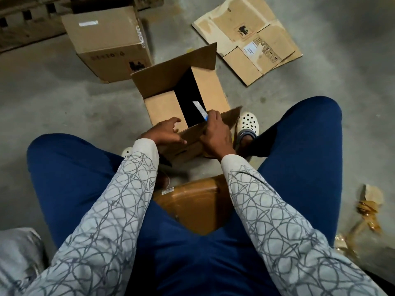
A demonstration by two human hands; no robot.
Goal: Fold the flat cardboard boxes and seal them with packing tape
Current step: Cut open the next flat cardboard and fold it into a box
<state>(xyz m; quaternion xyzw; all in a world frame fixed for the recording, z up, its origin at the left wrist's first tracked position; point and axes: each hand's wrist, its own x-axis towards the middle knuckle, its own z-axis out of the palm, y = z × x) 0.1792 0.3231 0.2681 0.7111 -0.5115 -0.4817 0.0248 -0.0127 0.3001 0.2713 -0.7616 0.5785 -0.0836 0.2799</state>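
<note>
The open box (183, 99) stands on the floor (64, 107) between the person's knees, two flaps partly folded in, dark gap between. The left hand (165, 133) rests spread on the near flap (213, 124); the right hand (217, 133) pinches that flap's edge (a white strip (199, 110) by its fingertips). A closed box (106, 41) and flat cardboard (250, 37) lie beyond.

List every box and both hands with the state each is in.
Open box: upright, flaps up.
Assembled box: closed, on the floor.
Flat cardboard: unfolded, on the floor.
Left hand: fingers spread, on the near flap.
Right hand: gripping the near flap's edge.
</note>
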